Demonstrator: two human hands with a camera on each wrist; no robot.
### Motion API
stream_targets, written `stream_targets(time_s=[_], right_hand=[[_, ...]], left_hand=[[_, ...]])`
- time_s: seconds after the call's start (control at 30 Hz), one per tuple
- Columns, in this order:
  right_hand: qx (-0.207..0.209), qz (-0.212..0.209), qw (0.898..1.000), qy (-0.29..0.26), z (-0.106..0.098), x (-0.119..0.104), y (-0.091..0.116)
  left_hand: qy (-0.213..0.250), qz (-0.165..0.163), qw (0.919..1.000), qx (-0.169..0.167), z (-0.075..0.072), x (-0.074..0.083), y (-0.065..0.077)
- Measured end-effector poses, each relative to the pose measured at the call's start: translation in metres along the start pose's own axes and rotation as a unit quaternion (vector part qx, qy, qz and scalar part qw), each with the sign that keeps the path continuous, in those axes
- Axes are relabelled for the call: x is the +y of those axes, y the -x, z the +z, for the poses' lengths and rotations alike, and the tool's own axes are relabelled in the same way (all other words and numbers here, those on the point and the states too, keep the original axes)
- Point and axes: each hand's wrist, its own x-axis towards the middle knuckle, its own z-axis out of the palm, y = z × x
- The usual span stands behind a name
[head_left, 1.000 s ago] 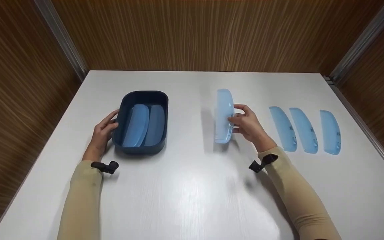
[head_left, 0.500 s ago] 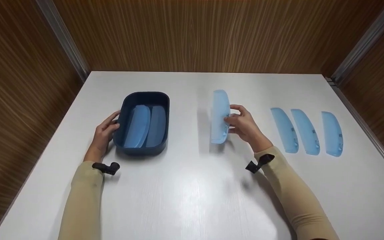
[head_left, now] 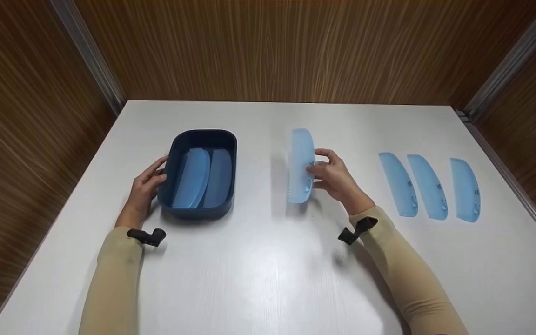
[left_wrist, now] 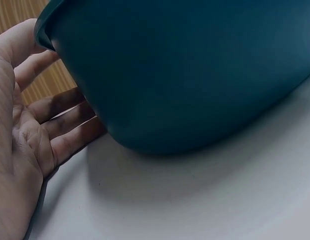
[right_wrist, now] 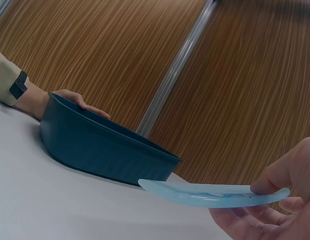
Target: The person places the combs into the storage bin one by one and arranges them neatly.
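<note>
In the head view, my right hand [head_left: 335, 179] pinches a light blue translucent comb [head_left: 301, 165] by its curved back, thumb on top and fingers beneath. The comb is above the table, its straight edge facing left; the right wrist view shows it nearly edge-on. My left hand [head_left: 144, 188] touches the left wall of a dark blue bin [head_left: 203, 213], its fingers mostly straight against the outside. In the left wrist view the thumb is up by the rim. Inside the bin lie a lighter blue comb [head_left: 192, 179] and a darker-looking one [head_left: 218, 179], side by side.
Three more light blue combs lie on the white table [head_left: 258, 270] at the right: a left one [head_left: 398, 184], a middle one [head_left: 428, 186] and a right one [head_left: 465, 190]. Wood-grain panels [head_left: 268, 51] close in the back and both sides.
My right hand has carried the comb a little leftward, closer to the bin. The left hand and the bin stay in place.
</note>
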Motion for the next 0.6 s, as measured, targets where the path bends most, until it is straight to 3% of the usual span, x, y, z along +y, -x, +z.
stream_targets(time_s=[0.23, 0.6], right_hand=[[-0.006, -0.001, 1.000, 0.001, 0.003, -0.001, -0.002], [-0.023, -0.001, 1.000, -0.004, 0.016, -0.001, -0.004]], left_hand=[[-0.002, 0.000, 1.0000, 0.006, -0.004, -0.011, -0.006], [-0.011, -0.001, 0.9999, -0.001, -0.006, -0.012, -0.007]])
